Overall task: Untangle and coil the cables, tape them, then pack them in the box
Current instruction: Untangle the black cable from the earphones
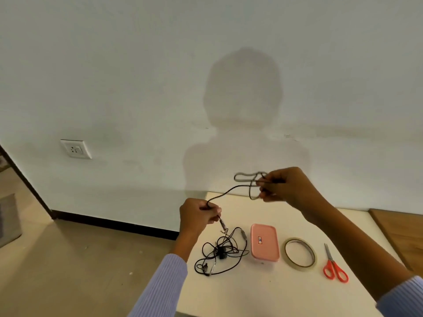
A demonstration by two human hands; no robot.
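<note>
A black cable (pixel 225 192) stretches in the air between both hands above the white table (pixel 263 294). My right hand (pixel 283 185) pinches small loops of it, raised near the wall. My left hand (pixel 198 216) grips the cable lower down, with a plug end hanging just below the fingers. A tangled heap of black cables (pixel 220 251) lies on the table under my left hand. Right of the heap sits the pink box (pixel 264 242) with its lid on, then a roll of clear tape (pixel 300 253) lying flat.
Red-handled scissors (pixel 334 265) lie at the right of the tape. A wooden surface (pixel 402 234) adjoins the table on the far right. The table's left edge drops to the floor. A wall socket (pixel 75 149) is on the white wall at left.
</note>
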